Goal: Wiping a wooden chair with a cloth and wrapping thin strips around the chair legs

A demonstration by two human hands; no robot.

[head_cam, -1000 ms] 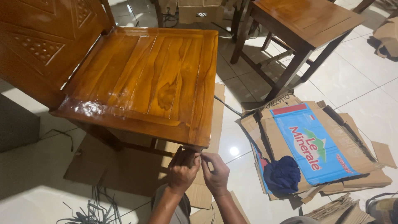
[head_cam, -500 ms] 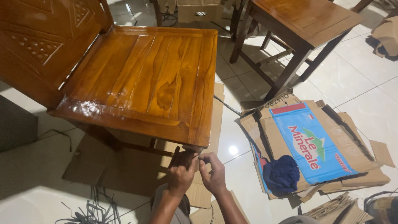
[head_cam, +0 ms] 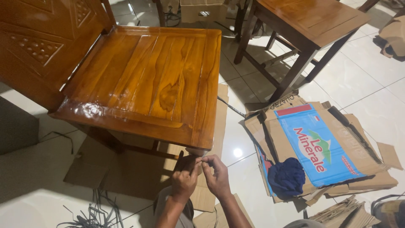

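Varnished wooden chair (head_cam: 147,84) — seat glossily coated, front leg (head_cam: 181,162) unfinished — is pinched by left hand (head_cam: 184,181) and right hand (head_cam: 217,177), fingertips closed together on it.

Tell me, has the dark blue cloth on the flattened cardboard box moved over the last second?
No. The blue cloth lies at the same lower-left edge of the flattened cardboard box as before, with neither hand near it.
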